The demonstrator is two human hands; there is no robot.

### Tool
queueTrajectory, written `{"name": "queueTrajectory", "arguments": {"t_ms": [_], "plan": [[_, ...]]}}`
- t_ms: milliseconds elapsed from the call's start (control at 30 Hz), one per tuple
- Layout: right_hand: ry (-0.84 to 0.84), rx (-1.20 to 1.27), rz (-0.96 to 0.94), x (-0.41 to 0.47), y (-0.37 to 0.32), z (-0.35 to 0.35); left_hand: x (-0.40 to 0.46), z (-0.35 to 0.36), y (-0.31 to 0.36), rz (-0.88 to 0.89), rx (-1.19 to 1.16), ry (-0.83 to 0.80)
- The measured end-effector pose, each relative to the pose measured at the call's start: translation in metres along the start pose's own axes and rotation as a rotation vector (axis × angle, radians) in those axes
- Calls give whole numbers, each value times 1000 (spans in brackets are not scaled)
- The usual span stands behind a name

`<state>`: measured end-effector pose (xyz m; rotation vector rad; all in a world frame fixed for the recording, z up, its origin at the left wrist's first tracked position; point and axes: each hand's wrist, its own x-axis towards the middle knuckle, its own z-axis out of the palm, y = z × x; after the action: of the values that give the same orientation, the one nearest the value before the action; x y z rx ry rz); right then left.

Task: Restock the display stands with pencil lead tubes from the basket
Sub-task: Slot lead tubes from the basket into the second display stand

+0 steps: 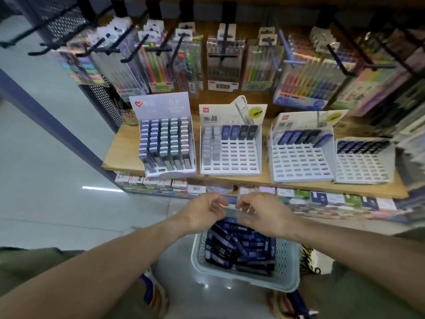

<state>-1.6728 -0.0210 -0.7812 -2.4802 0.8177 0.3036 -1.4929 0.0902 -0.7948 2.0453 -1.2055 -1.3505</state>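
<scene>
Both hands meet above the far rim of the pale blue perforated plastic basket (286, 268), which sits on the floor near the person and is heaped with dark navy pencil lead tubes (239, 249). Between the hands is a small clear, blurred item (232, 209), probably a tube or its wrapper (the blur hides which).

The main risk is a dropped piece: the item is held only at its ends by fingertips, so a slip would send it back into the heap or onto the tiled floor. A second risk is mis-slotting. Four white slotted cardboard display stands stand side by side on the wooden shelf (122, 153): the far-left stand (166, 139) looks full, the second stand (230, 153) is part filled along its left columns and far row, and the two right stands (301, 155) hold only a far row each. A tube pushed in at a tilt could jam or nudge its neighbours.

The left hand (202, 212) has its forearm reaching in from the near left, fingers curled inward and pinching the item's left end. The right hand (264, 215) mirrors it from the near right, fingers bent and pinching the right end, wrists level.
</scene>
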Motion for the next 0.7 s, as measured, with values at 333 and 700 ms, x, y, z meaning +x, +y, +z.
{"name": "queueTrajectory", "arguments": {"t_ms": [333,700], "plan": [[-189,182,341,-45,63,103,15,91,-51,-105,264,-159],[37,154,275,-4,76,161,54,142,-87,-56,348,202]]}}
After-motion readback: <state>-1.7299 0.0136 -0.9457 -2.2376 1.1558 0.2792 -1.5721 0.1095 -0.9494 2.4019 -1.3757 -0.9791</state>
